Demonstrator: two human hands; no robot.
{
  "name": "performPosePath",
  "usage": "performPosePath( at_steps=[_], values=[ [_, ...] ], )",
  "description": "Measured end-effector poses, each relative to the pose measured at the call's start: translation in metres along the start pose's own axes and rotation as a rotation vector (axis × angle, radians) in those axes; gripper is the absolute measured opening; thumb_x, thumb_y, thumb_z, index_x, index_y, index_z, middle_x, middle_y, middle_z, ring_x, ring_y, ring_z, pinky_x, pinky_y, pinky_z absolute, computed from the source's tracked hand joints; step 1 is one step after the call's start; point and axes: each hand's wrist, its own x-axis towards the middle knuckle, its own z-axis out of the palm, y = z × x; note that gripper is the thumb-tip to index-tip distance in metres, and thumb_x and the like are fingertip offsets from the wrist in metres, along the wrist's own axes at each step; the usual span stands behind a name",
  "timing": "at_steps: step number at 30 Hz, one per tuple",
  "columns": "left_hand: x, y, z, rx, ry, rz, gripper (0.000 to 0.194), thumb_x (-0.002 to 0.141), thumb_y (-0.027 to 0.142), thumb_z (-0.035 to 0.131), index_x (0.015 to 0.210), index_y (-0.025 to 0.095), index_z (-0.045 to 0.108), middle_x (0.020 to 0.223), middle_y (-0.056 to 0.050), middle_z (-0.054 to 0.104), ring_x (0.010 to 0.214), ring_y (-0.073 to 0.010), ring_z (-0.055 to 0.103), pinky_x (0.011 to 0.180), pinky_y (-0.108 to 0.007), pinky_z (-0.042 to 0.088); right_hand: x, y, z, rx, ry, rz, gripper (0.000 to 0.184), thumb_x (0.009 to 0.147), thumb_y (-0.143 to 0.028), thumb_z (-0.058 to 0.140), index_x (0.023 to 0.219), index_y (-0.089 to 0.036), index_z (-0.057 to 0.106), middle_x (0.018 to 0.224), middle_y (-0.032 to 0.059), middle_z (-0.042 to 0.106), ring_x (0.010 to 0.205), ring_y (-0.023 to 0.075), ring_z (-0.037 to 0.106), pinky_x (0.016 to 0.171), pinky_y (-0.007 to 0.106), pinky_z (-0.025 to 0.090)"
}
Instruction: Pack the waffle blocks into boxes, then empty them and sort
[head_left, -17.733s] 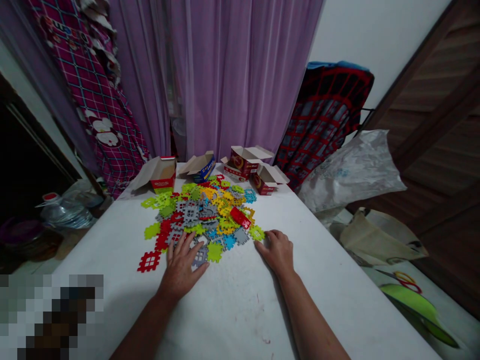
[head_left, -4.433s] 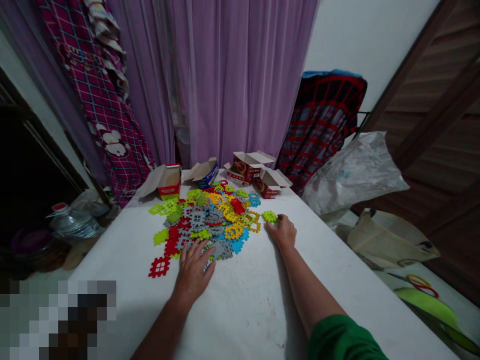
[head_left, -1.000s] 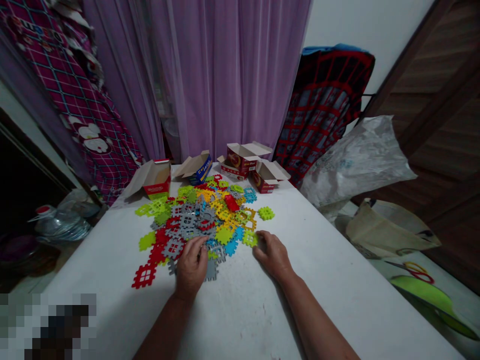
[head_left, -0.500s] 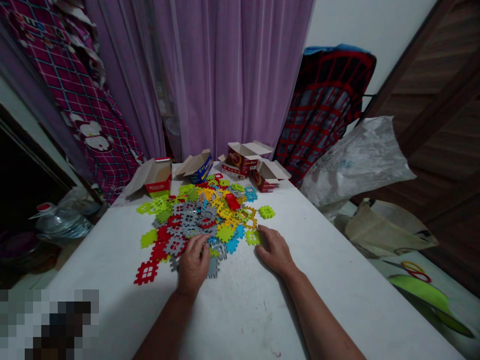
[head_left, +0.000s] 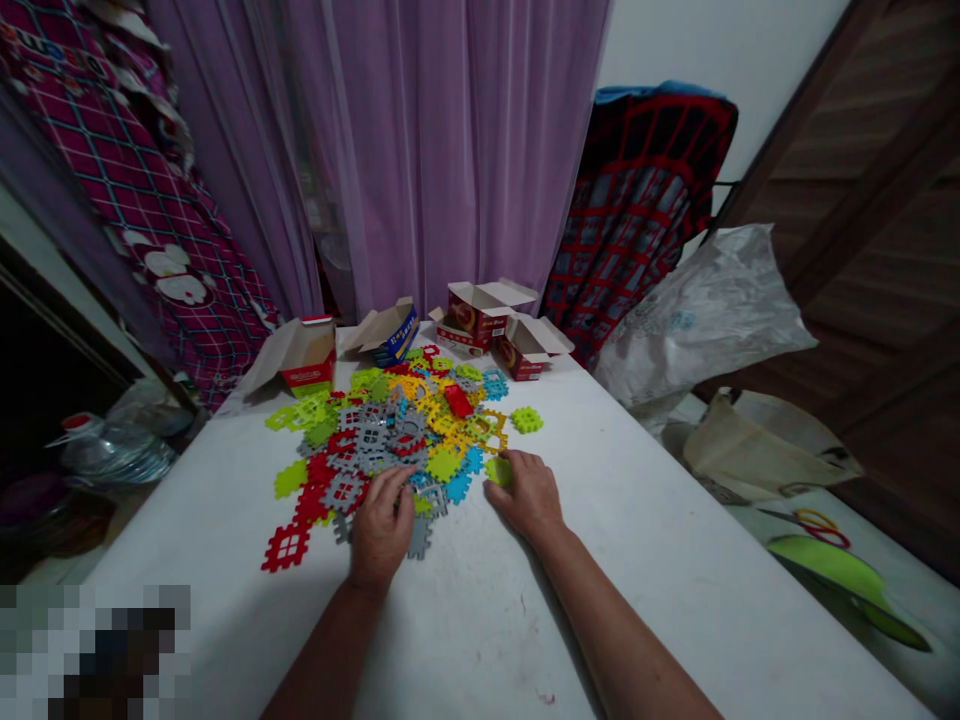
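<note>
A heap of flat interlocking plastic lattice tiles (head_left: 390,430) in lime, red, grey, yellow and blue covers the middle of a white table (head_left: 187,530). My left hand (head_left: 382,525) rests on the heap's near edge with curled fingers, and whether it grips a tile is hidden. Just below it lies a grey tile (head_left: 419,538). My right hand (head_left: 529,495) lies palm down, its fingertips over a lime tile (head_left: 498,470). A separate lime tile (head_left: 526,420) sits beyond that hand. A red block (head_left: 459,401) lies on the heap.
Open cardboard boxes (head_left: 300,358) (head_left: 480,318) (head_left: 525,350) and a blue box (head_left: 390,335) stand along the far table edge. Behind hangs a purple curtain (head_left: 450,150). A white plastic bag (head_left: 705,330) lies beyond the right edge, and a plastic bottle (head_left: 112,450) stands low on the left.
My right hand has slid up and left, further over the lime tile. My left hand stays on the heap. The whole view has shifted slightly.
</note>
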Motion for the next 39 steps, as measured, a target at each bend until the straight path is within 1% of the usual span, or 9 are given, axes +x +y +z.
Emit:
performPosePath(
  at_steps=[5,8,10,14,17,25,29,33,39],
  values=[
    [-0.001,-0.001,0.001,-0.007,-0.006,-0.025,0.028,0.091,0.022,0.047,0.111,0.022,0.067,0.107,-0.007,0.067,0.100,-0.0181,0.066,0.085,-0.030,0.057,0.006,0.038,-0.004,0.199,-0.079,-0.196,0.060,0.067,-0.009,0.050,0.126,-0.019,0.059,0.123,0.0088,0.063,0.114,0.0217,0.055,0.100,0.036,0.041],
    [-0.002,-0.002,0.003,-0.010,-0.005,-0.036,0.028,0.091,0.022,0.047,0.111,0.022,0.067,0.107,-0.007,0.067,0.099,-0.0178,0.066,0.084,-0.029,0.057,0.010,0.063,-0.007,0.261,-0.047,-0.200,0.066,0.061,-0.004,0.045,0.123,-0.020,0.061,0.126,0.0074,0.062,0.118,0.0201,0.054,0.103,0.036,0.040],
    [-0.002,-0.002,0.003,-0.012,-0.006,-0.037,0.028,0.091,0.022,0.047,0.110,0.022,0.067,0.107,-0.007,0.067,0.099,-0.0176,0.066,0.084,-0.029,0.057,0.009,0.068,-0.009,0.259,0.002,-0.165,0.063,0.062,-0.006,0.045,0.121,-0.019,0.061,0.124,0.0082,0.063,0.117,0.0210,0.055,0.102,0.036,0.041],
    [-0.001,-0.001,0.001,-0.008,-0.014,-0.038,0.028,0.091,0.021,0.046,0.111,0.022,0.067,0.107,-0.007,0.067,0.098,-0.0170,0.066,0.085,-0.029,0.057,-0.001,0.053,-0.016,0.083,0.094,0.088,0.040,0.076,-0.029,0.055,0.113,-0.016,0.062,0.108,0.0112,0.066,0.099,0.0252,0.060,0.086,0.038,0.046],
    [-0.001,-0.001,0.001,-0.011,-0.008,-0.032,0.028,0.091,0.020,0.046,0.110,0.021,0.067,0.107,-0.007,0.067,0.099,-0.0173,0.066,0.086,-0.030,0.057,-0.008,0.038,-0.021,-0.062,0.062,0.193,0.047,0.078,-0.047,0.060,0.112,-0.015,0.060,0.101,0.0118,0.066,0.096,0.0276,0.059,0.079,0.038,0.044],
    [0.000,-0.001,0.002,0.012,0.019,0.010,0.027,0.092,0.020,0.047,0.110,0.019,0.067,0.104,-0.008,0.068,0.098,-0.0177,0.067,0.088,-0.031,0.056,-0.013,0.031,-0.020,-0.085,0.056,0.198,0.042,0.077,-0.040,0.063,0.113,-0.018,0.060,0.100,0.0097,0.069,0.095,0.0260,0.060,0.077,0.034,0.041],
    [0.001,-0.001,0.001,0.020,0.022,0.027,0.027,0.092,0.020,0.047,0.110,0.020,0.067,0.104,-0.008,0.068,0.097,-0.0175,0.067,0.088,-0.031,0.055,-0.010,0.034,-0.018,-0.004,0.142,0.223,0.045,0.076,-0.042,0.062,0.114,-0.019,0.057,0.101,0.0079,0.068,0.093,0.0249,0.061,0.074,0.033,0.042],
    [0.001,-0.001,0.001,0.007,0.017,0.018,0.027,0.091,0.019,0.047,0.109,0.020,0.068,0.104,-0.008,0.068,0.098,-0.0175,0.066,0.089,-0.031,0.055,0.011,0.043,-0.013,0.101,0.303,0.289,0.049,0.075,-0.050,0.061,0.112,-0.020,0.054,0.104,0.0072,0.068,0.092,0.0237,0.061,0.071,0.033,0.041],
    [0.000,-0.001,0.000,-0.018,-0.013,-0.030,0.029,0.092,0.022,0.046,0.110,0.020,0.068,0.105,-0.008,0.068,0.099,-0.0183,0.066,0.089,-0.032,0.056,0.055,0.053,-0.001,0.089,0.389,0.351,0.053,0.076,-0.051,0.061,0.116,-0.018,0.052,0.104,0.0080,0.069,0.091,0.0248,0.060,0.071,0.033,0.040]
  ],
)
